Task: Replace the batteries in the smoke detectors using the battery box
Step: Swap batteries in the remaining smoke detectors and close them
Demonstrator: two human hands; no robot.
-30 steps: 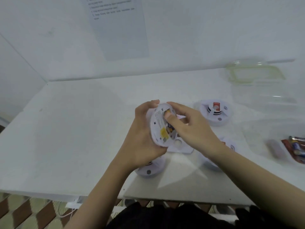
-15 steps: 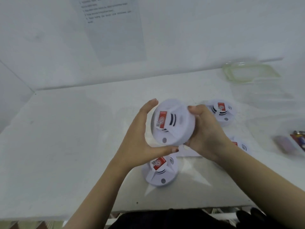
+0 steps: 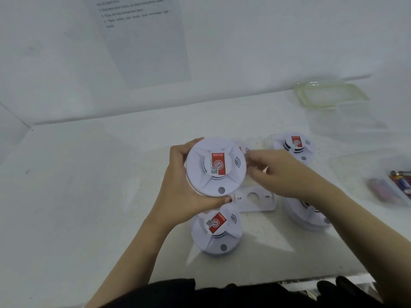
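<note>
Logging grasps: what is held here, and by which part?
The left hand grips the raised smoke detector by its rim, thumb below, fingers above. Whether the right hand at its right edge grips is unclear.

Our left hand (image 3: 178,185) holds a smoke detector (image 3: 216,166) above the worktop (image 3: 89,196), our right hand (image 3: 282,174) just beside it on the right. Nearer us sits a second detector (image 3: 216,232), with a mounting plate (image 3: 253,200) behind it. We find a third detector (image 3: 294,145) farther back right and the battery box (image 3: 395,185) far right.
</note>
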